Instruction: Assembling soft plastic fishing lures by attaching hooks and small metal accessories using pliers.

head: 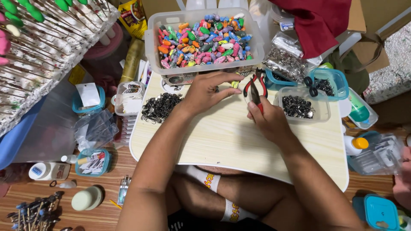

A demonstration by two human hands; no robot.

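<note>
My left hand (208,90) rests on a pale wooden lap table (222,137), fingers pinched on a small yellow-green bead piece (235,84). My right hand (269,117) grips red-handled pliers (255,87), whose jaws point away from me toward the bead. A clear bin (152,47) of many coloured oval beads stands just behind both hands. A heap of dark metal clasps (160,106) lies left of my left hand.
A clear tub (322,112) of dark metal parts sits right of the pliers, with blue-rimmed tubs (340,81) and black scissors (311,84) behind it. A foam board (47,55) stuck with skewers is at the upper left. Small containers and bottles ring the table on the floor.
</note>
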